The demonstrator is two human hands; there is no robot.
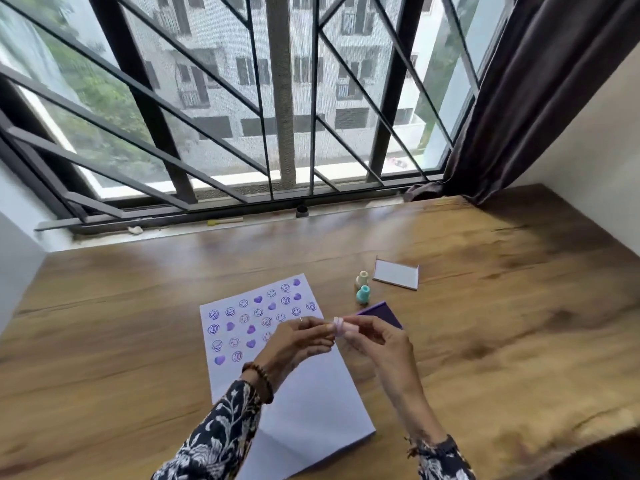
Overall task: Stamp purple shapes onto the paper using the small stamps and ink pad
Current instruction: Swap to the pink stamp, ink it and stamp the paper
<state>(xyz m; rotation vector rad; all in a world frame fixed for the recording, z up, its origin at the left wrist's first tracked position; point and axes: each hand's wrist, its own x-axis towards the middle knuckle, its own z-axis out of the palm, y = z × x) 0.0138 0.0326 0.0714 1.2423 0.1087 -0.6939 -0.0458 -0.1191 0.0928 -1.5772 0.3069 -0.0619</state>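
Observation:
A white sheet of paper (pixel 304 410) lies on the wooden table, its upper part covered with several purple hearts and smiley faces. Above its right edge, my left hand (pixel 298 341) and my right hand (pixel 377 341) both pinch a small pale pink stamp (pixel 341 328) between their fingertips. The purple ink pad (pixel 381 311) lies just behind my right hand, partly hidden by it. A cream stamp (pixel 362 279) and a teal stamp (pixel 363 294) stand upright beyond the pad.
The ink pad's lid (pixel 396 273), white inside, lies open side up to the right of the two standing stamps. A barred window and its sill (pixel 225 221) run along the table's far edge. A dark curtain (pixel 540 98) hangs at the right.

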